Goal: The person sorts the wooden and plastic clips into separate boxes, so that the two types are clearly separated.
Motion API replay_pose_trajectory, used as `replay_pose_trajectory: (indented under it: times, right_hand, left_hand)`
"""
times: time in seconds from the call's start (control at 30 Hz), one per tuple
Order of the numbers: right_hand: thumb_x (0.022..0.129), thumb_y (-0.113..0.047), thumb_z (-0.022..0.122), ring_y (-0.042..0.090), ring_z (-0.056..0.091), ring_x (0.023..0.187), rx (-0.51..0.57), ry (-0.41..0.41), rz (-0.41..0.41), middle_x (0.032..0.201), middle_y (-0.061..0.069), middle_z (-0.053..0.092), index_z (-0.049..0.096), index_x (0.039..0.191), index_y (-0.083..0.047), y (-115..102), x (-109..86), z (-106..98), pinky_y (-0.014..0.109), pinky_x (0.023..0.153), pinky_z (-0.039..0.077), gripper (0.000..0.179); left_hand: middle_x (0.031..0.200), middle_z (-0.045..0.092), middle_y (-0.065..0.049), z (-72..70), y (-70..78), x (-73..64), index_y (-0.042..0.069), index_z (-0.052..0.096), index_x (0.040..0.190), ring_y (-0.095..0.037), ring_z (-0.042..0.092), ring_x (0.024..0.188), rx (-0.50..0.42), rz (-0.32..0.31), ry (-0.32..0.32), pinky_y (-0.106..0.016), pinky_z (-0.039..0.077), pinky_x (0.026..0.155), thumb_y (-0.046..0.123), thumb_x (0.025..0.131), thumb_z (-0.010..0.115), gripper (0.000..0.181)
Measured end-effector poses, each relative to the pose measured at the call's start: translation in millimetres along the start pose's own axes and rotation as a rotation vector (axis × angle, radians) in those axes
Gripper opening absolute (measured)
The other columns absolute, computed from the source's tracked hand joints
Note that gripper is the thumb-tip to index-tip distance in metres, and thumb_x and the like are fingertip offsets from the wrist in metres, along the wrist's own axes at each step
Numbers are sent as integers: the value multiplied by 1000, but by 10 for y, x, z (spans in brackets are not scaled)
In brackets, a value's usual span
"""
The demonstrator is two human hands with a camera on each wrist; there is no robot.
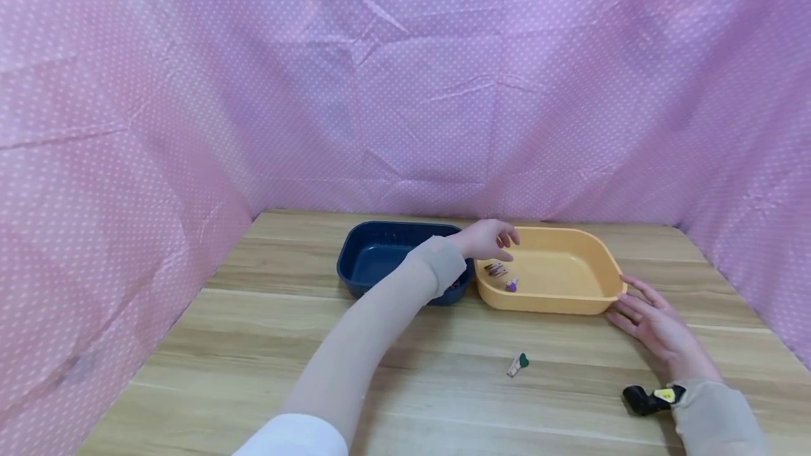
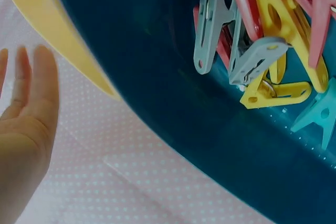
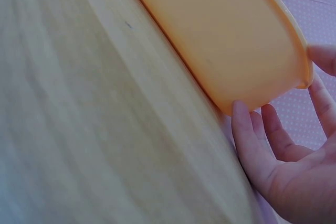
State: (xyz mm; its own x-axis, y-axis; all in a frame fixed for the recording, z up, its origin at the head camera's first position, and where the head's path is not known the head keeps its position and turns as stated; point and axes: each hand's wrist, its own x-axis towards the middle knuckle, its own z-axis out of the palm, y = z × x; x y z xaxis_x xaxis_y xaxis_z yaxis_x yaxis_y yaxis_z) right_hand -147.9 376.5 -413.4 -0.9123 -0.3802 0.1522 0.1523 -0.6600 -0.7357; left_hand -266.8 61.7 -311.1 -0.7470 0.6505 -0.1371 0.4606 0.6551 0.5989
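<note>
My left hand [image 1: 486, 239] hovers over the near-left end of the yellow basin [image 1: 551, 305], its fingers loosely bent and holding nothing. Below it in that basin lie several small decorated clips [image 1: 496, 269] and a purple clip [image 1: 511, 286]. My right hand [image 1: 655, 326] rests at the basin's right corner; in the right wrist view its spread fingers [image 3: 244, 124] touch the outer wall and rim. Under my left forearm stands the dark blue basin [image 1: 351, 276], partly covered by it. The left wrist view shows grey, red, yellow [image 2: 289, 30] and teal plastic clothespins in the blue basin.
A small wooden clothespin with a green heart [image 1: 517, 364] lies on the wooden table [image 1: 443, 385] in front of the yellow basin. A black device with a yellow label [image 1: 652, 400] sits at my right wrist. Pink dotted cloth [image 1: 405, 90] hangs behind and along both sides.
</note>
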Motion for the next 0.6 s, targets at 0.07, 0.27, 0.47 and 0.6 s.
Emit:
replay_pose_trajectory:
  times: [0.07,0.27,0.47,0.6]
  right_hand:
    - [98,8,32,24,64,105,1,-1,0,116,9,65,61,124,-11,-1,4,3,38,90,54,43]
    - [99,9,31,24,64,105,8,-2,-2,116,10,65,61,124,-11,0,-2,-1,38,90,54,44]
    - [98,9,30,24,63,106,-3,-6,-8,117,9,64,60,124,-11,0,2,6,39,91,53,45]
    - [98,10,29,24,63,107,-3,-17,-8,117,9,64,60,125,-11,-7,6,12,39,91,53,46]
  left_hand:
    - [117,61,-6,10,-13,-3,10,60,123,-18,57,107,0,-2,-1,-21,49,87,18,88,68,36]
    - [123,61,-11,-17,-12,-37,9,60,123,-17,59,106,-51,18,4,-22,50,87,17,89,66,35]
    - [123,61,-11,-48,7,-74,13,60,121,-15,59,105,-92,35,8,-19,50,84,20,90,66,32]
    - [120,62,-8,-75,53,-118,13,61,121,-15,59,104,-131,48,33,-19,50,83,19,90,66,32]
